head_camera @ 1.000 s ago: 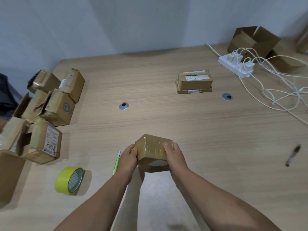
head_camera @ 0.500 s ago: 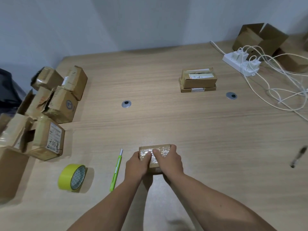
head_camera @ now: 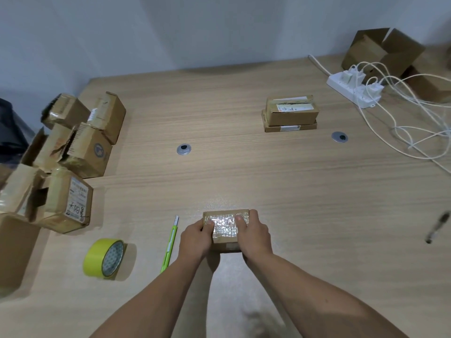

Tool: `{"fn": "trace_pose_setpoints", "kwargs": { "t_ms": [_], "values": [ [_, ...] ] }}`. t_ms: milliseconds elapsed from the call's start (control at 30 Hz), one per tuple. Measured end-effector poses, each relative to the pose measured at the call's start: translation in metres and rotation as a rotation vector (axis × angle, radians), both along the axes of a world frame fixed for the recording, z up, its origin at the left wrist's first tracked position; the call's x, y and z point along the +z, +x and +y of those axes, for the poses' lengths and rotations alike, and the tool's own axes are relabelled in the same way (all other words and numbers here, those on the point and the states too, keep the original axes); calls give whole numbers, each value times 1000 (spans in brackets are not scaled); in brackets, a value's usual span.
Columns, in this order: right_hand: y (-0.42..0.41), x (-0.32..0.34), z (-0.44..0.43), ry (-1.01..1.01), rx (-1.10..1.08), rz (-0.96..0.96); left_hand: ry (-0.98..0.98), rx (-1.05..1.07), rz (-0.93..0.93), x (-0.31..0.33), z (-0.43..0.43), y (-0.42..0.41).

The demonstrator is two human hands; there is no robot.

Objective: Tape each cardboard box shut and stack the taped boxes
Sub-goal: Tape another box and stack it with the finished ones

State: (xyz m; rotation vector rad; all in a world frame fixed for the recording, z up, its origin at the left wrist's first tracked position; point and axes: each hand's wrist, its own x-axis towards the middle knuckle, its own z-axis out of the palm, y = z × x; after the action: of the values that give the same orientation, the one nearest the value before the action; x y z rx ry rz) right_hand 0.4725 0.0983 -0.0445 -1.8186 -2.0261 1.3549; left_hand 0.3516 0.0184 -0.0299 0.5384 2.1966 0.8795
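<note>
Close to the person's body, both hands press down on a small cardboard box (head_camera: pixel 225 229) lying flat on the wooden table (head_camera: pixel 292 191); its top is covered in shiny clear tape. The left hand (head_camera: pixel 195 236) grips the box's left end with the thumb on top, and the right hand (head_camera: pixel 255 234) covers its right end, fingers on the tape. Just left of the left hand lies a green utility knife (head_camera: pixel 170 245), and farther left a roll of yellow tape (head_camera: pixel 105 258) stands on edge. Far ahead of the right hand sits a stack of two taped boxes (head_camera: pixel 290 113); untaped boxes (head_camera: pixel 66 162) are heaped well to the left. Uneven pressing could probably wrinkle the tape or leave a flap loose, and a careless reach left might meet the knife. Compared with one second ago, the box has gone from lifted and tilted between the hands to flat on the table.
</note>
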Motion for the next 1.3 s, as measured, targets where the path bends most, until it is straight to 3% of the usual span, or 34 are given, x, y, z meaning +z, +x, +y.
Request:
{"fn": "trace_pose_setpoints", "kwargs": {
  "t_ms": [167, 500, 1100, 1300],
  "values": [
    [-1, 1, 2, -16, -44, 37, -16, 20, -15, -2, 1, -5],
    [-12, 8, 3, -56, -68, -57, -265, 37, 203, 3, 22, 9],
    [-8, -4, 4, -60, -172, 91, -56, 197, -20, 3, 16, -4],
    [0, -3, 3, -94, -186, 163, -80, 103, -13, 5, 9, -2]
  ]
}}
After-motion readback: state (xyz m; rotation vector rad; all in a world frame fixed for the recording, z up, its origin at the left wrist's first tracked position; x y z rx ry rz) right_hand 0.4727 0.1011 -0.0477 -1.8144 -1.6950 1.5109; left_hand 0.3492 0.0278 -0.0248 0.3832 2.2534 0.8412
